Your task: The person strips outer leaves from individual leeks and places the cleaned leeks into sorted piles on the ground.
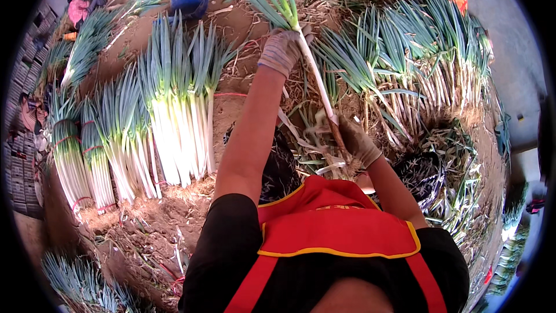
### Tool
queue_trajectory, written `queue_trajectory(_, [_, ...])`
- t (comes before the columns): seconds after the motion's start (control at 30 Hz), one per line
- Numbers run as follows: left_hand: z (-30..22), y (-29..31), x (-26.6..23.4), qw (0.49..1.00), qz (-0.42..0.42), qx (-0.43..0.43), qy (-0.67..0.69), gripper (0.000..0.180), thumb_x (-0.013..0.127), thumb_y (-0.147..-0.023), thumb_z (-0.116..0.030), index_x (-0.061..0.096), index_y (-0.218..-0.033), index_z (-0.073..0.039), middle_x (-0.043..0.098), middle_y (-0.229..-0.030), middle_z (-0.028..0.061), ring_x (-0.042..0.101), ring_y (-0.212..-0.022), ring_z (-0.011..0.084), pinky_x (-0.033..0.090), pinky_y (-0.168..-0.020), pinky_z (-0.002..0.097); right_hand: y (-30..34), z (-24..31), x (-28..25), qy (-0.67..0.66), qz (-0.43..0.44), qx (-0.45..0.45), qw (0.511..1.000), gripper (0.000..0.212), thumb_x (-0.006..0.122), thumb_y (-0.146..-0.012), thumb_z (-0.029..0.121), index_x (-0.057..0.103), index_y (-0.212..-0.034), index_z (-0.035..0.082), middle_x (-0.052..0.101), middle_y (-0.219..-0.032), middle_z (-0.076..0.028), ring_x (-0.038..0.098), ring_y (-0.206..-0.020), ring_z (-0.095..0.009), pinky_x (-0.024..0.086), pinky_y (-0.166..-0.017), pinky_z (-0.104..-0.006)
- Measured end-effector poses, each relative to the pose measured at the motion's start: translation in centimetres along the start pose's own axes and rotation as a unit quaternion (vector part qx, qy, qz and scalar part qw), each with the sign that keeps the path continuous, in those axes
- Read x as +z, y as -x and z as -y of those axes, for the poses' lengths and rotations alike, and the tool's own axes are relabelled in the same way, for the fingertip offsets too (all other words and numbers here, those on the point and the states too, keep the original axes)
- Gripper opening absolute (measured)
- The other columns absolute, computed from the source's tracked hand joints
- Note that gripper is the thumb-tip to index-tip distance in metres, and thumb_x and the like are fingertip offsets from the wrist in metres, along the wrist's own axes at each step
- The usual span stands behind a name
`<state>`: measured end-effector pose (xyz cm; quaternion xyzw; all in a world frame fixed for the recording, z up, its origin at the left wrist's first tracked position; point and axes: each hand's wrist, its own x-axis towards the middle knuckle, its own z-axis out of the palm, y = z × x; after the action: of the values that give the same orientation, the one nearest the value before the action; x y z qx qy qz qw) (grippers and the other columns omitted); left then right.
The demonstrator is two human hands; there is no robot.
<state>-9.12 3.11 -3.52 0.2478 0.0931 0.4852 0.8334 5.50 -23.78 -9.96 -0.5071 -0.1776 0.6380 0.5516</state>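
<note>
A long green onion slants across in front of me, its green leaves up and away, its browned root end down near my apron. My left hand, in a striped work glove, is closed round it just below the leaves. Lower down, my right hand, also gloved, has its fingers bent against the stalk's brown lower part. Its fingertips are partly hidden, and whether they pinch the stalk itself or its loose outer skin is unclear. Pale strips of peel lie below the root end.
Clean white-stemmed green onions stand in a row at left, beside tied bundles. Unpeeled onions with brownish stems lean at right. Leaf scraps litter the ground. A blue bucket lies far off; other people are at the edges.
</note>
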Motion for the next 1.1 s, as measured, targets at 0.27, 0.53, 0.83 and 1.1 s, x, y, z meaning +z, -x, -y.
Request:
queue_trajectory(0.27, [4.2, 0.2, -0.2, 0.948, 0.002, -0.213, 0.236, 0.018, 0.06, -0.087, -0.002, 0.054, -0.099, 0.009, 0.062, -0.092, 0.0187, 0.065, -0.088, 0.0319, 0.061, -0.082, 0.0421, 2.1, 2.5, 5.4, 0.149, 0.006, -0.179, 0.973, 0.031, 0.057, -0.096, 0.03, 0.06, -0.112, 0.004, 0.056, -0.069, 0.004, 0.048, -0.052, -0.003, 0.035, -0.045, -0.0165])
queue_trajectory(0.53, [13.7, 0.5, -5.5, 0.755, 0.235, -0.157, -0.591, 0.038, 0.062, -0.086, -0.037, 0.058, -0.11, -0.008, 0.061, -0.09, 0.0073, 0.06, -0.082, 0.0218, 0.051, -0.074, 0.0345, 1.2, 9.5, 7.3, 0.245, -0.041, -0.295, 0.923, 0.025, 0.056, -0.097, 0.024, 0.061, -0.101, 0.0, 0.052, -0.069, 0.005, 0.045, -0.058, -0.003, 0.035, -0.051, -0.0193])
queue_trajectory(0.83, [0.6, 2.4, 3.1, 0.988, 0.016, -0.06, -0.144, 0.034, 0.063, -0.092, -0.026, 0.053, -0.112, 0.0, 0.064, -0.095, 0.0115, 0.065, -0.091, 0.0285, 0.056, -0.08, 0.0457, 0.2, 5.6, 6.9, 0.14, -0.006, -0.163, 0.977, 0.032, 0.054, -0.097, 0.037, 0.059, -0.097, 0.006, 0.053, -0.067, 0.005, 0.044, -0.051, -0.003, 0.033, -0.046, -0.0195])
queue_trajectory(1.1, [0.2, 2.4, 2.5, 0.978, -0.03, -0.061, -0.197, 0.019, 0.062, -0.091, -0.02, 0.064, -0.101, -0.005, 0.065, -0.078, 0.0035, 0.061, -0.061, 0.0155, 0.052, -0.055, 0.0302, -0.4, 4.9, 6.3, -0.005, 0.13, -0.072, 0.989, 0.035, 0.054, -0.095, 0.045, 0.056, -0.1, 0.01, 0.052, -0.065, 0.003, 0.044, -0.045, -0.005, 0.032, -0.04, -0.0189])
